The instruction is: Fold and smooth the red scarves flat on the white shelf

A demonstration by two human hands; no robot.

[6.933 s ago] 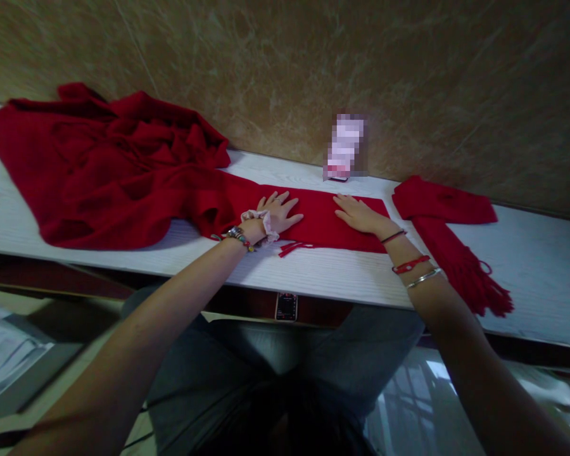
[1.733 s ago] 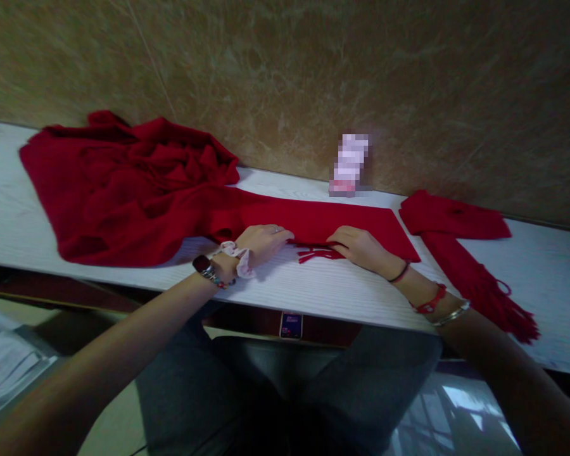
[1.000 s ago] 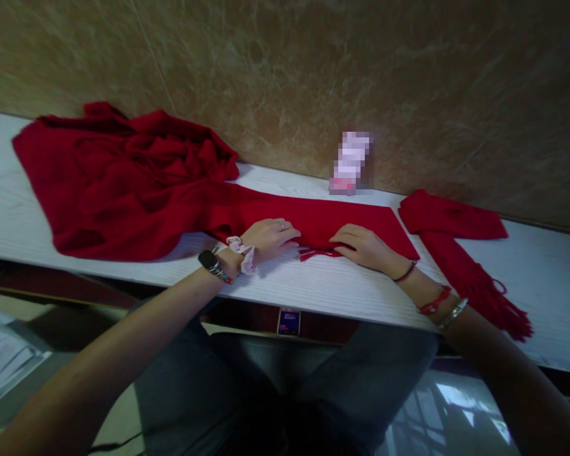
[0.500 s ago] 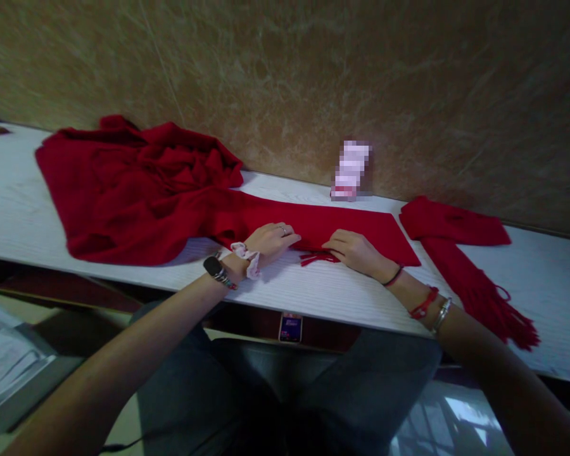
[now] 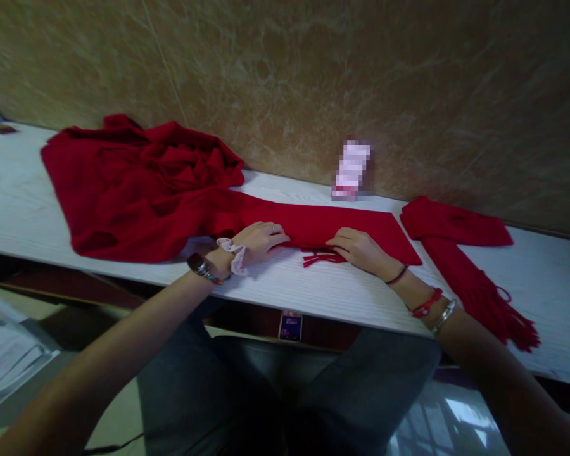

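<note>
A wide red scarf lies folded into a flat band on the white bench top, running left into a large loose red heap. A few of its tassels stick out from under the near edge, between my hands. At that edge my left hand grips the fabric, fingertips on top and thumb hidden. Farther right, my right hand pinches the same edge beside the tassels, fingers bent. Right of the band, apart from it, rests a second red scarf, folded over with its fringe towards me.
A pixelated pinkish-white item leans against the brown marbled wall behind. Below the bench top a phone lies on a lower shelf. A grey tray with papers stands at the lower left.
My left hand has slid a little to the left along the scarf's near edge. My right hand and both scarves have hardly moved.
</note>
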